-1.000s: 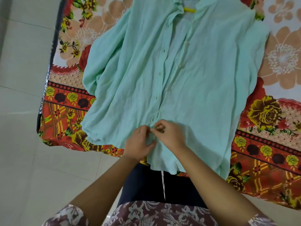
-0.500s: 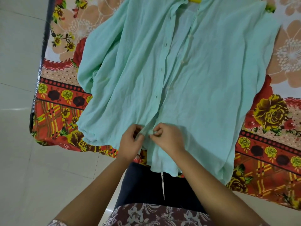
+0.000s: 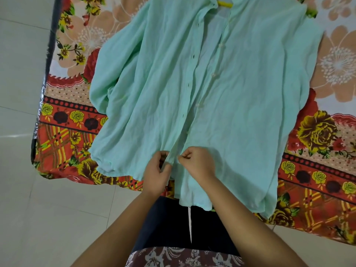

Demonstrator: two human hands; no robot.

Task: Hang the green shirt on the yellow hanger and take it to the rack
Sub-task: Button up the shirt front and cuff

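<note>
A pale green shirt (image 3: pixel 240 78) lies spread front-up on the bed, its collar at the top of the view and its hem over the near edge. A short piece of the yellow hanger (image 3: pixel 224 3) shows inside the collar; the rest is hidden under the cloth. The front is open from the collar down to about the middle. My left hand (image 3: pixel 157 175) pinches the buttonhole edge of the placket near the hem. My right hand (image 3: pixel 198 163) pinches the button edge right beside it, fingers curled.
The bed wears a floral sheet (image 3: pixel 67 132) in red, orange and yellow, with its dark frame (image 3: pixel 51 54) along the left. Pale floor tiles (image 3: pixel 38 218) lie to the left and below. My dark trousers stand against the near edge.
Both hands stay at the lower placket, working the two edges together; they have drawn slightly apart. The view has drifted a little, showing more of the collar and hanger.
</note>
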